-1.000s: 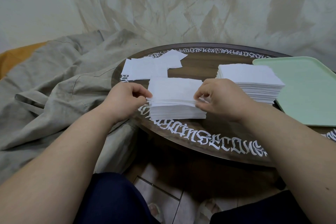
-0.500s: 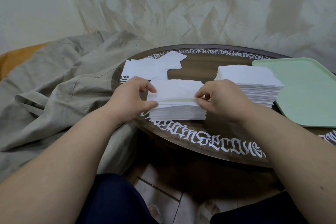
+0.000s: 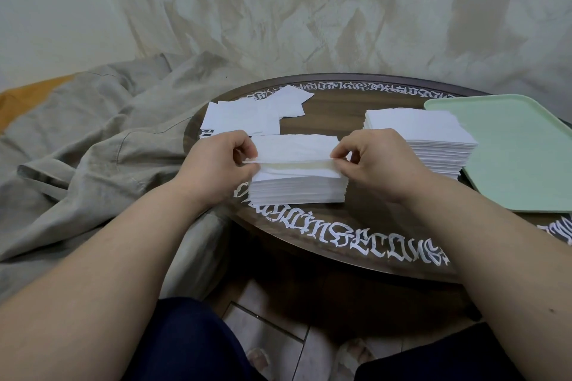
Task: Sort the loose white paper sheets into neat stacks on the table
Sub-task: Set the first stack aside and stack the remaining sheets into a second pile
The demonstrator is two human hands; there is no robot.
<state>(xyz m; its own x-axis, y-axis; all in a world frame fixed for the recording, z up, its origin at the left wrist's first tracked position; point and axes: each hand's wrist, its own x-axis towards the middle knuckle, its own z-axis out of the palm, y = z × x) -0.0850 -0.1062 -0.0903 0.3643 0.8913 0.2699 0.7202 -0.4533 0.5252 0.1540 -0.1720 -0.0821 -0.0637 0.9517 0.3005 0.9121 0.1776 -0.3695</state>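
A thick stack of white paper sheets (image 3: 298,190) sits near the front edge of the round dark table (image 3: 337,120). My left hand (image 3: 218,164) pinches the left near corner of its top sheets (image 3: 294,148), and my right hand (image 3: 376,162) pinches the right near corner. The near edge of those sheets is lifted off the stack, leaving a gap. A taller neat stack (image 3: 422,139) stands to the right. Several loose white sheets (image 3: 253,113) lie scattered at the table's back left.
A pale green tray (image 3: 520,155) lies on the table's right side, touching the taller stack. Grey cloth (image 3: 93,145) is bunched to the left of the table. White lettering rings the table's rim. My legs and slippered feet are below.
Both hands have raised the near edge of the top sheets higher, widening the gap above the stack. The left hand's pinch has shifted slightly up.
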